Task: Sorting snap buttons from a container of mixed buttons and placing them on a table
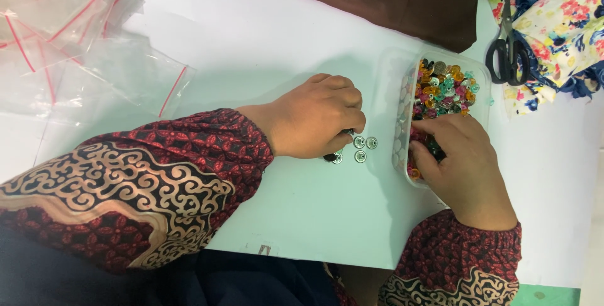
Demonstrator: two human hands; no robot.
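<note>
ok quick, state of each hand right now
left hand: curled shut beside the silver buttons
right hand: fingers in the clear tub, grip hidden

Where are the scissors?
In the head view, the black-handled scissors lie at the top right, on the flowery cloth, just right of the clear tub of colourful buttons.

Your left hand [318, 117] lay curled, knuckles up, fingertips pinched together near the table's middle. Your right hand [459, 161] reached forward beside it, fingers bent downward, both wrists sleeved.
</note>
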